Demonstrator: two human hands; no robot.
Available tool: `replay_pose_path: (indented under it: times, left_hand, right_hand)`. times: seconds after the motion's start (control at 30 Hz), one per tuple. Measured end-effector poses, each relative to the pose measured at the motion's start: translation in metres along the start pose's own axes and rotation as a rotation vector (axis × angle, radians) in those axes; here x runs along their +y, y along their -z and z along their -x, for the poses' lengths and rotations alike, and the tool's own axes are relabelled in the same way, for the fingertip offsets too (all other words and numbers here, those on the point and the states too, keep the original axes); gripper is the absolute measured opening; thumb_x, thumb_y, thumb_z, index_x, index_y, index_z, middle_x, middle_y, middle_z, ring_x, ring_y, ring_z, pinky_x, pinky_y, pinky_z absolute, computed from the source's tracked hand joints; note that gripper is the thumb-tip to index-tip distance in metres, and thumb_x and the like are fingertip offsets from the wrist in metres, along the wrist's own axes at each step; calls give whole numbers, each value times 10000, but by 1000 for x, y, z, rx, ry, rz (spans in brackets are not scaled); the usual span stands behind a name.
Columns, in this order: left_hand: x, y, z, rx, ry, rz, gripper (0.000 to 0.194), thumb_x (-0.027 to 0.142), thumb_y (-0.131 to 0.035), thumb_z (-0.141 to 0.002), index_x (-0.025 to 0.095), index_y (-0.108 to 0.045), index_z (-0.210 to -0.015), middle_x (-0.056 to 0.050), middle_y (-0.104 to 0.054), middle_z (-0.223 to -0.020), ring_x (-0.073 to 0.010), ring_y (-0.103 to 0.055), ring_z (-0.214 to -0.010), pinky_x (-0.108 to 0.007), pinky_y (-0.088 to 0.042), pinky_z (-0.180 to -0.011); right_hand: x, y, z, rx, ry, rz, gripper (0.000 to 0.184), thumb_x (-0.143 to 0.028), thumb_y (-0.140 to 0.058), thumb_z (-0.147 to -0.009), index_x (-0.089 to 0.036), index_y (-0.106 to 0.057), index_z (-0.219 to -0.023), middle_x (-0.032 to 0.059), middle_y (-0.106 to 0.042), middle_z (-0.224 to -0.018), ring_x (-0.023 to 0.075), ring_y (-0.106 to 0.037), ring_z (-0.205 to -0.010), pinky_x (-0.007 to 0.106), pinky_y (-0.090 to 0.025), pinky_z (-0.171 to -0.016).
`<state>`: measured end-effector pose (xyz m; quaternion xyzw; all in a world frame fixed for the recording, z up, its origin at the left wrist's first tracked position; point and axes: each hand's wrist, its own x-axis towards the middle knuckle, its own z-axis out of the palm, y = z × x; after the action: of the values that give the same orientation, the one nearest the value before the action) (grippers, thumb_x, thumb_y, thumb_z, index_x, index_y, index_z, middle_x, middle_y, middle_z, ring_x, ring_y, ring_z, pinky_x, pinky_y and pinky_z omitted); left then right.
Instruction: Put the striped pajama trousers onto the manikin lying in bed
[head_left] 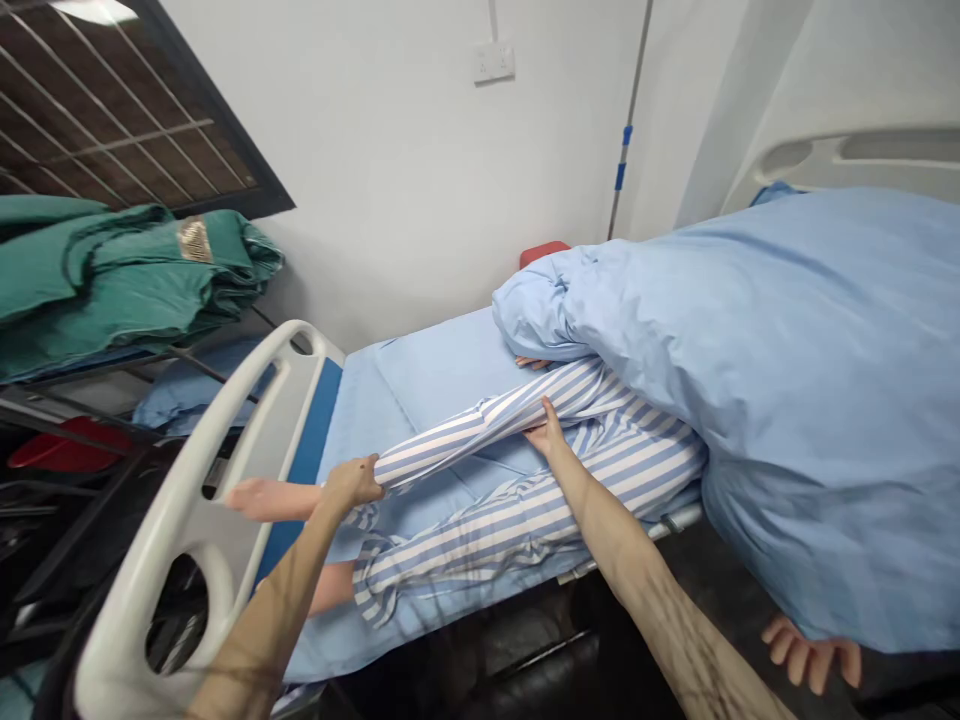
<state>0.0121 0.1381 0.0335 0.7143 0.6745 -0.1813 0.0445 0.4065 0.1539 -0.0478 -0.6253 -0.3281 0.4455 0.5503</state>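
A figure in blue-and-white striped trousers (pixel 525 510) lies on a hospital bed, its upper part hidden under a light blue duvet (pixel 787 380). My left hand (pixel 354 482) is closed on the cuff of the far trouser leg, pulled taut above a bare foot (pixel 259 497). My right hand (pixel 547 437) grips the same striped leg higher up, near the duvet's edge. A pale hand (pixel 810 655) hangs out from under the duvet at the bed's near side.
A white plastic footboard (pixel 187 500) stands at the left of the blue bedsheet (pixel 427 370). Folded green cloths (pixel 127 280) lie on a rack beside it. A white wall with a socket (pixel 493 62) and a drip pole (pixel 626 130) stand behind.
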Motion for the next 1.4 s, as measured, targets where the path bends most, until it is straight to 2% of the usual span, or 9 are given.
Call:
replay_pose_path:
  times: [0.07, 0.2, 0.33, 0.5, 0.67, 0.8, 0.93, 1.1, 1.4]
  left_hand:
    - [3, 2, 7, 15, 3, 11, 647, 334, -682, -703, 166, -652, -1327, -195, -752, -1199, -356, -699, -1108, -375, -505, -891]
    - [6, 8, 17, 55, 14, 49, 655, 353, -677, -741, 124, -626, -1353, -191, -745, -1196, -322, -690, -1072, -324, -475, -844]
    - [20, 8, 20, 75, 21, 201, 606, 348, -703, -731, 152, -650, -1302, -150, -748, -1167, -290, -670, -1060, -290, -442, -808]
    - [74, 6, 8, 137, -2, 452, 546, 331, -705, -739, 168, -662, -1258, -142, -742, -1189, -296, -671, -1081, -313, -439, -794]
    - [132, 16, -9, 188, 3, 598, 553, 321, -724, -744, 164, -658, -1270, -153, -750, -1189, -308, -687, -1107, -335, -471, -823]
    - [151, 17, -16, 197, 9, 652, 570, 346, -736, -746, 182, -653, -1286, -131, -752, -1209, -304, -695, -1130, -329, -501, -841]
    - [146, 14, -17, 189, 31, 613, 563, 348, -738, -741, 220, -651, -1282, -92, -759, -1210, -289, -704, -1128, -320, -528, -862]
    - [124, 16, -12, 169, 19, 545, 525, 349, -726, -741, 234, -657, -1248, -81, -767, -1183, -287, -709, -1110, -323, -540, -870]
    - [47, 32, 16, 130, -14, 323, 554, 340, -711, -708, 210, -668, -1244, -99, -770, -1158, -295, -701, -1080, -301, -515, -828]
  right_hand:
    - [-2, -4, 0, -15, -86, -136, 340, -403, -328, -961, -242, -617, -879, 152, -745, -960, 235, -737, -922, 378, -607, -770]
    - [-14, -5, -2, 36, -313, -651, 318, -476, -418, -937, -237, -614, -864, 166, -743, -1021, 240, -737, -950, 392, -610, -786]
    - [-33, -1, -8, 27, -358, -881, 306, -512, -512, -927, -230, -629, -931, 111, -745, -992, 230, -727, -959, 405, -623, -826]
    - [-67, 10, -23, -23, -311, -1003, 367, -568, -651, -855, -237, -633, -1013, 74, -734, -996, 238, -715, -987, 442, -650, -825]
    - [-103, 23, -35, -4, -256, -1068, 373, -557, -603, -894, -188, -636, -941, 109, -715, -953, 237, -704, -967, 428, -647, -785]
    - [-116, 25, -37, -5, -321, -1171, 403, -546, -541, -946, -157, -643, -974, 102, -710, -965, 221, -698, -970, 360, -643, -738]
    - [-114, 22, -36, -3, -346, -1243, 403, -558, -593, -944, -181, -641, -1078, 82, -724, -987, 225, -691, -980, 344, -658, -728]
    - [-107, 18, -33, 11, -379, -1245, 402, -544, -605, -950, -181, -630, -1124, 89, -720, -1023, 232, -680, -1032, 378, -661, -793]
    - [-76, 6, -20, 34, -441, -1188, 400, -552, -603, -920, -224, -630, -1147, 88, -724, -1085, 257, -672, -1088, 524, -632, -885]
